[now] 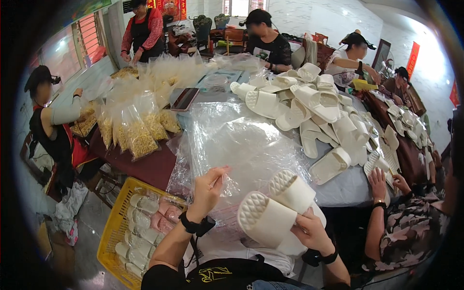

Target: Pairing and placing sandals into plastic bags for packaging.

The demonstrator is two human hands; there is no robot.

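- At the table's left edge a person in a black apron (pixel 50 130) stands beside clear bags of yellow snacks (pixel 137 133).
- Below the table's near-left corner sits a yellow crate (pixel 112 227) filled with bagged slippers.
- Your left hand (pixel 209 186) is raised over the near edge, its fingers pinched narrowly on the edge of a clear plastic bag (pixel 241 145) from the heap spread across the table's middle.
- Your right hand (pixel 311 232) is wrapped around a pair of white slippers (pixel 275 208), soles up, held just off the near edge against your chest.
- Behind them, a pile of white slippers (pixel 309 108) covers the table's right half.
- At the right edge another person's hand (pixel 378 178) rests flat on the table.
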